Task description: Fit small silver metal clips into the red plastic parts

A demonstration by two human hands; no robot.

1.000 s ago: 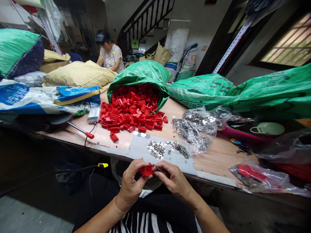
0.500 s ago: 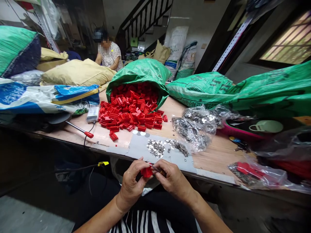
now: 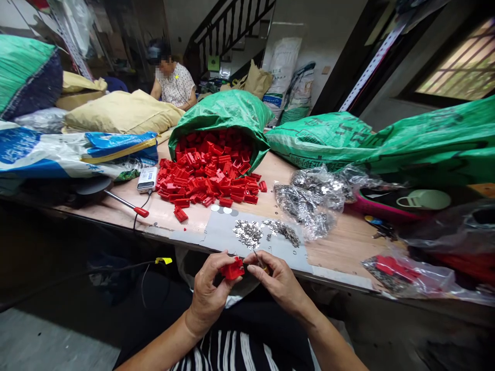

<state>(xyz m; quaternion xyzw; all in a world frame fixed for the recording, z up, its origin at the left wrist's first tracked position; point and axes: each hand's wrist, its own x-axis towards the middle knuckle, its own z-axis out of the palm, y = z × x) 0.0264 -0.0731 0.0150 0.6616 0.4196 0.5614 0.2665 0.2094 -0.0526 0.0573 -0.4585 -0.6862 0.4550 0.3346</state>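
Observation:
My left hand (image 3: 211, 281) pinches a small red plastic housing (image 3: 232, 269) between thumb and fingers, just off the table's front edge. A little to its right, my right hand (image 3: 276, 278) is closed round a thin metal hand tool (image 3: 260, 260) with a yellowish handle. The tool's narrow tip points up and away and stands apart from the red housing. Most of its handle is hidden in the palm, so its exact kind does not show. Beyond both hands, small flat metal pieces (image 3: 247, 233) lie in a pile on a grey sheet (image 3: 220, 234), with darker small metal parts (image 3: 288, 234) alongside.
Red housings (image 3: 204, 175) spill from a green sack (image 3: 228, 111). Clear bags of metal parts (image 3: 305, 208) lie to the right, near a pink tray (image 3: 371, 208) with a pale green cup (image 3: 425, 201). At left are a red-tipped lever (image 3: 127, 203) and a white device (image 3: 147, 180). Another person (image 3: 176, 85) sits behind.
My right hand has drawn the tool back from the red housing, leaving a small gap. The housing has turned a little in my left hand and more of it shows.

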